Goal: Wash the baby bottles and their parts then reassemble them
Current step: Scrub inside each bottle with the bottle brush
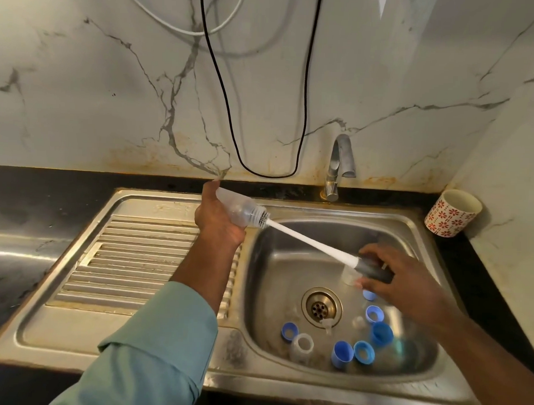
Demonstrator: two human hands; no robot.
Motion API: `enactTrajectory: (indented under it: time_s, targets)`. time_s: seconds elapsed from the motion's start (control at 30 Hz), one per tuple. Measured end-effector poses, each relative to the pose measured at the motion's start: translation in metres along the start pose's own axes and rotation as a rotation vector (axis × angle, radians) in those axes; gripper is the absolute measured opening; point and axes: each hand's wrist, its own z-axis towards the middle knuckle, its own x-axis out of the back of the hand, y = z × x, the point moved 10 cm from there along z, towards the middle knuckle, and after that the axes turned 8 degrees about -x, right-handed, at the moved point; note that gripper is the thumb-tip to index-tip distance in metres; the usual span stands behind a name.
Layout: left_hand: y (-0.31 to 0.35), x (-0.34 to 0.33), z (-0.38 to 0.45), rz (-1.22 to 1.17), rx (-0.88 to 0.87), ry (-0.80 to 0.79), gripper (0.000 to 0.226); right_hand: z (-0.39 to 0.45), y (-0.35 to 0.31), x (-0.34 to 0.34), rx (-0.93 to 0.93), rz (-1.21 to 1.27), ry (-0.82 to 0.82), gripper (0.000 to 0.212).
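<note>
My left hand grips a clear baby bottle held on its side above the sink's left rim, mouth pointing right. A bottle brush with a white shaft has its bristles at the bottle's mouth. My right hand holds the brush's dark grey handle over the basin. In the steel sink lie several blue caps and rings, a clear bottle on its side, and clear nipples near the drain.
The tap stands behind the basin with no water running. A ribbed draining board lies left of the basin. A white mug with red flowers sits on the black counter at the right. A black cable hangs down the marble wall.
</note>
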Motion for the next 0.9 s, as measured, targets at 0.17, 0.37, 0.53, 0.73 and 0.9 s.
enactTrajectory:
  time_s: [0.17,0.37,0.53,0.73,0.9]
  targets:
    - [-0.001,0.000,0.006,0.002,0.005,-0.001,0.042,0.007,0.000,0.018,-0.004,-0.116,0.142,0.025]
    - [-0.015,-0.004,0.019,0.023,-0.005,0.035,0.053,0.015,0.010,0.006,0.021,-0.058,-0.026,0.028]
    - [-0.028,-0.010,0.026,0.028,0.006,0.012,0.056,0.026,0.029,0.020,-0.010,-0.089,0.059,0.014]
    - [-0.034,-0.008,0.034,0.074,-0.017,0.033,0.044,0.032,0.029,0.012,-0.006,-0.005,-0.035,0.019]
    - [-0.039,-0.007,0.039,0.057,0.014,0.024,0.050,0.035,0.035,0.017,0.054,-0.163,0.004,0.027]
